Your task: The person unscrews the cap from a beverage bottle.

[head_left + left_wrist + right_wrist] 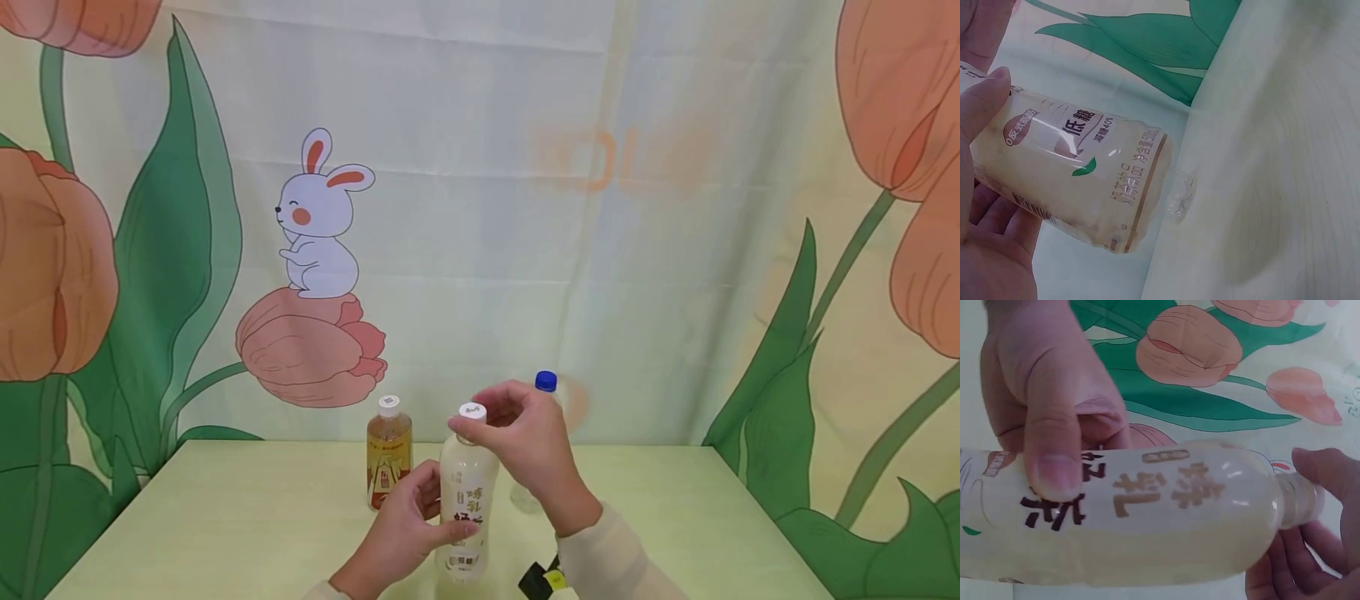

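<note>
From my feed, the landmark is a condensed-milk milk-tea bottle (pixel 459 467), standing upright just above or on the pale table (pixel 225 517); I cannot tell whether its base touches. I have the left hand (pixel 405 527) wrapped round the bottle's lower body, thumb across the printed label. The right hand (pixel 528 442) is at the bottle's top, thumb and fingers pinching it at the white cap (pixel 472 411). Behind the bottle and to its left I see an amber drink bottle (pixel 390 450), white-capped with a yellow label. Behind it to the right stands a clear blue-capped bottle (pixel 546 382), partly covered by the right hand. Right of the bottle's base, beside the right sleeve (pixel 615 558), sits a black object (pixel 535 581). Beyond the bottle hangs a tulip-and-rabbit backdrop (pixel 465 317).
</note>
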`<state>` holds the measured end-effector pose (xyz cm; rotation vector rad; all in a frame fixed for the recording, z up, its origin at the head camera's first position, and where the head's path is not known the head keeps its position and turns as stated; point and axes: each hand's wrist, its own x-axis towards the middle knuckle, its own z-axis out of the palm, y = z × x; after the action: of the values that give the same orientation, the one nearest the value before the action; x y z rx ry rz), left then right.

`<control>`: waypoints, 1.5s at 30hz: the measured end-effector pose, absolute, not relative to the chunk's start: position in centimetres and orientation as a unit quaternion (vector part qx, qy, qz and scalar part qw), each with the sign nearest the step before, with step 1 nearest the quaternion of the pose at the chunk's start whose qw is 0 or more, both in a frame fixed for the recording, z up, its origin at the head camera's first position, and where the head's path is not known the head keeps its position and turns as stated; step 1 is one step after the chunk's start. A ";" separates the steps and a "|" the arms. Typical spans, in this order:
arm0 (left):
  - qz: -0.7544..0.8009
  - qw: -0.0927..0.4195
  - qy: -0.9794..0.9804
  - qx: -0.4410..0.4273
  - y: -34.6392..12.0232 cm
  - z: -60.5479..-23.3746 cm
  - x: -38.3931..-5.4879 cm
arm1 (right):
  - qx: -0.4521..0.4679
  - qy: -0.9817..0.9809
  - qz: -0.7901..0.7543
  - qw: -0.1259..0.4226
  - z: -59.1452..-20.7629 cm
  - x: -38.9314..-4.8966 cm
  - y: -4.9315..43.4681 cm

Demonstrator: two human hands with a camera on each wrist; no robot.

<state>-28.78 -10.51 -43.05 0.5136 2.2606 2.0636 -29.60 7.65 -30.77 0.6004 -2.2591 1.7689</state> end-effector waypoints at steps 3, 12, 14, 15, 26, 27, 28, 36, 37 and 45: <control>0.668 0.021 0.725 0.168 -10.6 -43.2 -28.9 | 0.229 -0.758 0.607 0.072 -30.7 -30.0 8.0; 0.666 0.024 0.727 0.167 -10.8 -43.4 -29.5 | 0.261 -0.740 0.619 0.026 -30.9 -31.0 8.4; 0.664 0.020 0.729 0.167 -10.8 -43.4 -29.7 | 0.259 -0.743 0.617 0.031 -31.0 -31.3 8.5; 0.663 0.017 0.729 0.168 -10.8 -43.5 -29.9 | 0.258 -0.744 0.616 0.034 -31.0 -31.4 8.6; 0.649 -0.016 0.745 0.154 -10.6 -44.4 -32.4 | 0.248 -0.751 0.610 0.055 -31.9 -31.8 9.4; 0.649 -0.017 0.745 0.154 -10.6 -44.5 -32.7 | 0.249 -0.752 0.607 0.060 -32.1 -31.8 9.4; 0.650 -0.016 0.745 0.152 -10.6 -44.6 -33.0 | 0.250 -0.752 0.606 0.063 -32.3 -31.9 9.5; 0.647 -0.019 0.753 0.122 -10.8 -45.4 -35.1 | 0.252 -0.764 0.592 0.048 -34.9 -32.6 9.7; 0.642 -0.022 0.757 0.119 -10.8 -45.5 -35.4 | 0.255 -0.765 0.590 0.045 -35.4 -32.7 9.7; 0.597 -0.050 0.794 0.104 -10.7 -46.2 -36.8 | 0.289 -0.778 0.557 0.013 -39.6 -33.4 9.6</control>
<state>-36.78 -10.66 -46.16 0.3366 2.5768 1.9368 -33.37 9.59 -39.64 0.9014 -2.4242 1.7365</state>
